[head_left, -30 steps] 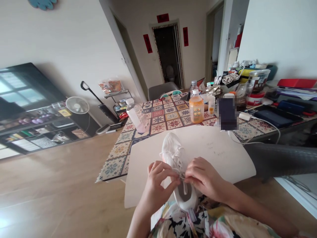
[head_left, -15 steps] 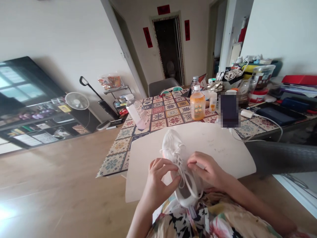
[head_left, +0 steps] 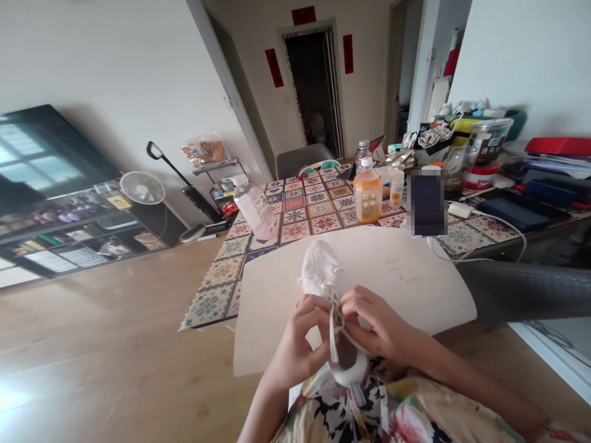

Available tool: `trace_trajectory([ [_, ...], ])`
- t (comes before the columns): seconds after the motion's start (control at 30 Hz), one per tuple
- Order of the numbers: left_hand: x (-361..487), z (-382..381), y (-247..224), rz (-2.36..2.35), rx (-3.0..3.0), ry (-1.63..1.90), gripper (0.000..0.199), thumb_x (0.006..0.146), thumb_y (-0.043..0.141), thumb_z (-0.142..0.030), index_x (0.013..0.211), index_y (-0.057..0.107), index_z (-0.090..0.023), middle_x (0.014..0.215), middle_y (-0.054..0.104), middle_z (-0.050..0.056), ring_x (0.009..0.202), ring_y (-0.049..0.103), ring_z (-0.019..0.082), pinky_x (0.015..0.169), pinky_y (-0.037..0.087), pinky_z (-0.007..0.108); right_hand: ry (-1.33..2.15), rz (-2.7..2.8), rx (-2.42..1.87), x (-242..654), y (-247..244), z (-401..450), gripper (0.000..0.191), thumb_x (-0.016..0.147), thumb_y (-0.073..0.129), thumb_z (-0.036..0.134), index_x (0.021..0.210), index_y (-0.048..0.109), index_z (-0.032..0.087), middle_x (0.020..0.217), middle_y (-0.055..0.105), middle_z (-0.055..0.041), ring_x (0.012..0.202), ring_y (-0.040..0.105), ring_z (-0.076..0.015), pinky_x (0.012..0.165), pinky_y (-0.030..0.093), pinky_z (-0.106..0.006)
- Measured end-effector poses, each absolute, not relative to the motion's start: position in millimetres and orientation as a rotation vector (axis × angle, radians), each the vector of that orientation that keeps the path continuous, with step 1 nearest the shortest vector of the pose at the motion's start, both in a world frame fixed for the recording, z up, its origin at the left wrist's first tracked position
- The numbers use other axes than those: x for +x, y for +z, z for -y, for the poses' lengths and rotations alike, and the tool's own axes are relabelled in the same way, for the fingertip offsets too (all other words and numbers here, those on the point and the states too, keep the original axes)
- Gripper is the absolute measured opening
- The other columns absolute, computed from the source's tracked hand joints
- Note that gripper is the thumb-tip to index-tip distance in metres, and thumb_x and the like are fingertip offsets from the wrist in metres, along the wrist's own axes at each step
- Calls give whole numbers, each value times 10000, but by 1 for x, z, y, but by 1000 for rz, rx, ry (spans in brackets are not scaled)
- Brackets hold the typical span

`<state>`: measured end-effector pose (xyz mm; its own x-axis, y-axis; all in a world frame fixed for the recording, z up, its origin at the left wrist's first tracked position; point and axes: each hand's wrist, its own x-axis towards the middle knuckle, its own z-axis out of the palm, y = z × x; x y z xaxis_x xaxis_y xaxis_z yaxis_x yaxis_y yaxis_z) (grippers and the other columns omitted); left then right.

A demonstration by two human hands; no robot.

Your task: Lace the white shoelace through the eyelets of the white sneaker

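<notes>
Head view: shoelace between both grips.

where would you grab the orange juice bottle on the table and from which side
Best around the orange juice bottle body, just below its white cap, coming from the near side. It stands upright, and the white sheet in front is bare, while a small white bottle and a water bottle crowd its right and back.

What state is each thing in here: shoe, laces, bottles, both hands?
White shoe: on the white board, toe pointing away.
Laces: pinched by both hands, not yet knotted.
Left hand: shut on laces.
Right hand: shut on laces.
Orange bottle: upright, capped.
Clear bottle: capped.
</notes>
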<state>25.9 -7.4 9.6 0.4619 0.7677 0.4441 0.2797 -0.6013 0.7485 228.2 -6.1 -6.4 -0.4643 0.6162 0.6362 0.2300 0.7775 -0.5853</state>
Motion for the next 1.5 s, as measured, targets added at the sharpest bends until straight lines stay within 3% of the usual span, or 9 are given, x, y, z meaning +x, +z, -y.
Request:
trace_trajectory([
  [0.23,24,6,6,-772,2003,1101,406,892,612,-559,721,705,-202,815,619,75,830,593,227,789,495,364,484,2050,-640,225,-8,5,213,978,495,133,1169,574,187,1026,631,-96,939,581,-209,819,505,-333],
  [0.47,21,8,9,-705,1859,1144,406,856,670,-551,654,682,-199,764,566,51,795,577,212,745,495,353,693,2004,-604,229,-2,8,102,1003,482,199,958,573,196,1043,585,-78,998,565,-194,871,485,-324],
  [0.6,12,11,11,-607,1822,1206,422,860,651,-574,633,679,-220,698,542,34,728,564,195,707,486,362,975,2005,-460,240,13,11,256,1028,471,364,850,541,195,1040,557,-64,975,558,-181,880,469,-328],
  [0.8,3,20,21,-514,1723,1472,597,784,685,-651,441,481,-207,433,442,-14,512,486,153,585,463,344,1202,1707,-372,256,25,22,380,977,545,510,730,531,221,780,562,-16,780,541,-192,731,449,-329],
  [0.97,3,28,31,-431,1628,1603,625,786,729,-585,406,424,-193,361,373,-34,382,422,111,445,389,288,907,1350,-292,267,14,9,435,893,624,560,630,479,247,525,449,3,641,507,-225,643,449,-355],
  [1.1,1,33,30,-264,1652,1511,484,870,702,-429,452,563,-229,430,441,-15,387,471,101,384,393,247,872,1146,-386,267,6,0,354,923,590,555,733,502,270,505,372,53,431,380,-156,443,348,-261],
  [1.23,8,36,26,-385,1893,1189,158,907,678,-372,832,799,-303,620,673,30,556,647,156,538,530,274,867,1339,-485,256,1,10,296,965,596,460,772,582,236,595,518,36,435,420,-112,399,283,-231],
  [1.33,23,34,22,-568,2052,1169,265,864,739,-345,1123,748,-287,672,740,26,590,678,159,600,547,261,643,1750,-562,246,3,21,220,993,581,351,837,652,213,668,620,0,564,540,-130,511,390,-245],
  [1.5,41,30,16,-752,2124,1282,181,857,737,-372,894,759,-197,659,731,44,560,656,146,530,513,216,233,2123,-540,237,10,29,267,1029,452,264,853,636,184,671,630,-29,585,533,-143,548,384,-262],
])
